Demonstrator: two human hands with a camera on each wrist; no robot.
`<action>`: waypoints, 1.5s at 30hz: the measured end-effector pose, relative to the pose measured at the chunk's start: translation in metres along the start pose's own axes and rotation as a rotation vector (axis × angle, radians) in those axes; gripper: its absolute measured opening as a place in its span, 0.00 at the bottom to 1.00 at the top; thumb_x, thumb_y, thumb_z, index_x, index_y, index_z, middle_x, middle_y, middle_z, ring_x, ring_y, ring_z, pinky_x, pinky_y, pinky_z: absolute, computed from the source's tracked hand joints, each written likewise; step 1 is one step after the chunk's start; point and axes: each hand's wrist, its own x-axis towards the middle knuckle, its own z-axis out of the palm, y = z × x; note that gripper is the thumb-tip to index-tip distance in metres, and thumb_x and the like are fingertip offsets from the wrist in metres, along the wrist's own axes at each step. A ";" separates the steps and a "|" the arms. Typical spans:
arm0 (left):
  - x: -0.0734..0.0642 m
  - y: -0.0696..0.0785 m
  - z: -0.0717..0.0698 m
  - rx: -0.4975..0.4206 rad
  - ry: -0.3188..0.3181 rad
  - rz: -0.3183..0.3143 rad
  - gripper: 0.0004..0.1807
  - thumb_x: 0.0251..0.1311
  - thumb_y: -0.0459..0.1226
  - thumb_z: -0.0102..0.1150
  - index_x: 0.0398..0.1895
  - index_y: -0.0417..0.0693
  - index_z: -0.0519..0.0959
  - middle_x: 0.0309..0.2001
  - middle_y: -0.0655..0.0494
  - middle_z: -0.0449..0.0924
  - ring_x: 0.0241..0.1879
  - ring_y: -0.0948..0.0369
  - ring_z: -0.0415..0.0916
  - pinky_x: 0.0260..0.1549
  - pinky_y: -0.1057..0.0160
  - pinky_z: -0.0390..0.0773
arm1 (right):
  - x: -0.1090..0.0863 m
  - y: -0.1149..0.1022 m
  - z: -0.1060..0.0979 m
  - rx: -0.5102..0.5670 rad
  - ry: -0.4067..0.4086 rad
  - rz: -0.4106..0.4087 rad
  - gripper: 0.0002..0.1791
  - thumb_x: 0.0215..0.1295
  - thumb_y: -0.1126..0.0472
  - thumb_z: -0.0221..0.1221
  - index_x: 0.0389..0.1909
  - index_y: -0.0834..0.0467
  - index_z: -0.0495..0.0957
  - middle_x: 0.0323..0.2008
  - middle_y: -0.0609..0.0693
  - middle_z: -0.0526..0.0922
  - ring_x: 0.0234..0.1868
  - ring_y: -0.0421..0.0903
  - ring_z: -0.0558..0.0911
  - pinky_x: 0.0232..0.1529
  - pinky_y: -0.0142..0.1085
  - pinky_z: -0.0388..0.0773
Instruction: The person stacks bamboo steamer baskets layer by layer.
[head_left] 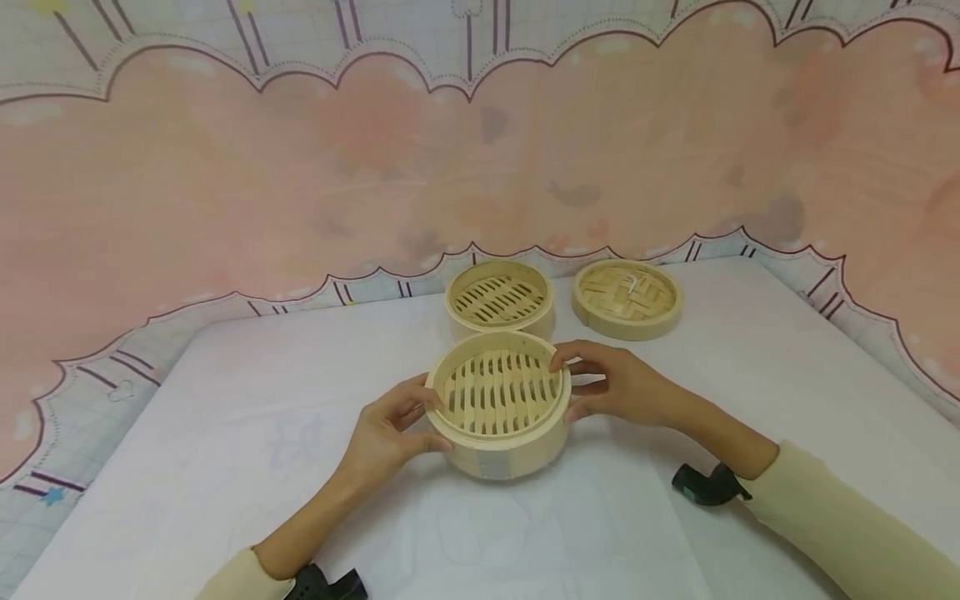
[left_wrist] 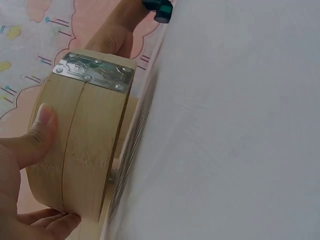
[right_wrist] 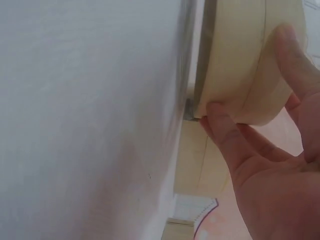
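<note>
A round bamboo steamer basket [head_left: 501, 396] with a slatted base stands in the middle of the head view, its slats facing up. My left hand [head_left: 386, 429] grips its left side, fingers over the rim and thumb on the outer wall. On the opposite side my right hand [head_left: 618, 385] holds the rim and wall between fingers and thumb. A metal plate [left_wrist: 93, 71] joins the band in the left wrist view. In the right wrist view, a narrow gap shows between the basket's lower edge and the table. Part of the basket's far wall is hidden.
Right behind the held basket is a second slatted steamer basket [head_left: 501, 300], partly covered by it. A woven bamboo lid [head_left: 628, 298] lies at the back right. White sheeting covers the table [head_left: 300, 500], and a patterned cloth [head_left: 375, 183] hangs behind.
</note>
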 end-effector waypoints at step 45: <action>-0.002 -0.022 -0.010 -0.149 -0.058 0.010 0.21 0.46 0.32 0.71 0.46 0.37 0.77 0.71 0.51 0.58 0.69 0.53 0.55 0.64 0.59 0.62 | 0.001 0.014 -0.002 0.010 -0.044 0.043 0.23 0.57 0.59 0.67 0.55 0.53 0.75 0.67 0.57 0.64 0.60 0.56 0.73 0.56 0.38 0.75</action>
